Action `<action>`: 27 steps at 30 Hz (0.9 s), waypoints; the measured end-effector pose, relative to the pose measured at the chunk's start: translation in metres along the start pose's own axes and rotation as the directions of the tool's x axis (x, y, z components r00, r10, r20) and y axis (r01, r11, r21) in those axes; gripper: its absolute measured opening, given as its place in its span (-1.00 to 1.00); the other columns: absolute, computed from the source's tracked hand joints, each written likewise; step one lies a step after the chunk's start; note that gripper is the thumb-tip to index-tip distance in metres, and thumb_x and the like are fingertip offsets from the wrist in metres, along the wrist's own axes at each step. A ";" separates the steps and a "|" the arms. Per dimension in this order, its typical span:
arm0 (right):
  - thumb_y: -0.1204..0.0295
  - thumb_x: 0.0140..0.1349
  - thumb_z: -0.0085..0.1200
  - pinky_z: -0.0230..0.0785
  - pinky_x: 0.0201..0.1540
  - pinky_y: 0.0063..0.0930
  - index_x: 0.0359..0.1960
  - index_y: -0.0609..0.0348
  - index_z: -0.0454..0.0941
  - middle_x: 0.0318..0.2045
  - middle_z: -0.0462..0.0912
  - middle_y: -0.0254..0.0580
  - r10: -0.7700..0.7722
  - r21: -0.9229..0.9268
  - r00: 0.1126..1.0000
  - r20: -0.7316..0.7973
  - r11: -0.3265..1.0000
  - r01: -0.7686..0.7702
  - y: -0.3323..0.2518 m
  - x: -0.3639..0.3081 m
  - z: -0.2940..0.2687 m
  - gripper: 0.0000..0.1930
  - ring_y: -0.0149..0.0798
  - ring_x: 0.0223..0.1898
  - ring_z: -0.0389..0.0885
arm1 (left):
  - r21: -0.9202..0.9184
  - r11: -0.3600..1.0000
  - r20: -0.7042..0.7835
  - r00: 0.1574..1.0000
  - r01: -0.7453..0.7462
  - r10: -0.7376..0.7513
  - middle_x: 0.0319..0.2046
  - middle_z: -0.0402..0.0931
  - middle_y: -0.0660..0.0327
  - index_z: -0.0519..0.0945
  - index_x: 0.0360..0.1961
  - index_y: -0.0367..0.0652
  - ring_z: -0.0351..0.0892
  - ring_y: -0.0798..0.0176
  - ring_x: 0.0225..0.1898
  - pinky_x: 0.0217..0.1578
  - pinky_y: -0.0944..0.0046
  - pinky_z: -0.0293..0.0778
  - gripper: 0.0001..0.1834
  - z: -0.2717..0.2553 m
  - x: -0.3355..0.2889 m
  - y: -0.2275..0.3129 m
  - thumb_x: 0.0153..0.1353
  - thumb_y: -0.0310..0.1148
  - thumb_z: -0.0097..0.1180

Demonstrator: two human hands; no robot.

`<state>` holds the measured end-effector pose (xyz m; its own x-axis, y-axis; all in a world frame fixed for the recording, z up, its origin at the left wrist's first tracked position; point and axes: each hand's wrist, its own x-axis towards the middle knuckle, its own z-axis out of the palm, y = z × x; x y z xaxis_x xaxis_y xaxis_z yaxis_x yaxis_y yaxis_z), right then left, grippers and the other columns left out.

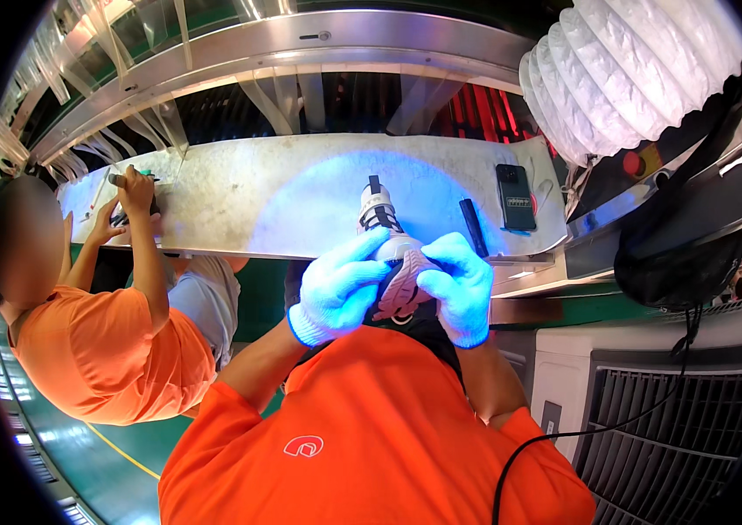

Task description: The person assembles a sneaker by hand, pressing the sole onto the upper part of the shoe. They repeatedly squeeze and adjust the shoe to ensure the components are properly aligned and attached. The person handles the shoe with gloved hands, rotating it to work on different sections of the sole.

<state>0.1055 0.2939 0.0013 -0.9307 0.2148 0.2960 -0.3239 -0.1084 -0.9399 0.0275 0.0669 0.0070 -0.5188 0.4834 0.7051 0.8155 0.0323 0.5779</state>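
A light-coloured sneaker with dark laces (379, 215) is held at the table's near edge, its heel tab pointing away from me and its pinkish patterned sole turned partly up toward me. My left hand (340, 284), in a white glove lit blue, wraps the shoe's left side near the toe. On the other side my right hand (456, 284), gloved the same way, has fingers and thumb closed on the sole's edge. Whether anything small lies between those right fingertips cannot be seen. A slim black object (473, 227) rests on the table just beyond the right hand.
Bluish light falls on the pale worktable (231, 192). A dark phone (516, 197) lies at its right. At left a co-worker in orange (117, 350) handles something dark. A white ribbed duct (633, 74) hangs upper right; a black cable (598, 430) crosses lower right.
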 end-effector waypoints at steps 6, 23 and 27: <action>0.67 0.18 0.48 0.52 -0.05 -0.42 -0.02 0.28 0.80 -0.15 0.66 -0.23 -0.098 -0.093 0.995 0.022 0.991 0.099 0.003 -0.021 0.018 -0.69 -0.31 -0.14 0.64 | -0.361 0.881 -0.143 0.916 0.304 -0.375 0.35 0.64 -0.44 0.74 -0.07 -0.40 0.78 -0.25 0.31 0.30 -0.02 0.66 -0.72 0.015 -0.030 0.025 0.28 -0.46 0.49; 0.72 0.11 0.56 0.46 -0.26 -0.48 0.00 0.20 0.78 -0.19 0.61 -0.22 -0.267 -0.285 0.964 0.010 0.923 0.258 0.005 -0.029 0.033 -0.60 -0.36 -0.28 0.59 | -0.562 0.727 -0.197 0.789 0.395 -0.582 0.27 0.70 -0.31 0.63 -0.20 -0.33 0.72 -0.14 0.36 0.39 -0.07 0.57 -0.67 0.026 -0.032 0.041 0.20 -0.59 0.64; 0.72 0.10 0.56 0.44 -0.29 -0.48 -0.02 0.19 0.78 -0.20 0.61 -0.23 -0.283 -0.317 0.959 0.024 0.908 0.276 0.004 -0.027 0.032 -0.60 -0.36 -0.30 0.58 | -0.547 0.748 -0.214 0.801 0.376 -0.559 0.26 0.70 -0.31 0.64 -0.20 -0.33 0.72 -0.15 0.36 0.39 -0.09 0.58 -0.67 0.028 -0.032 0.039 0.19 -0.58 0.64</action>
<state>0.1237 0.2563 -0.0049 -0.8048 0.2136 0.5537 -0.4968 0.2681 -0.8254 0.0830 0.0769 -0.0039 -0.9262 0.1823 0.3300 0.2749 -0.2722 0.9221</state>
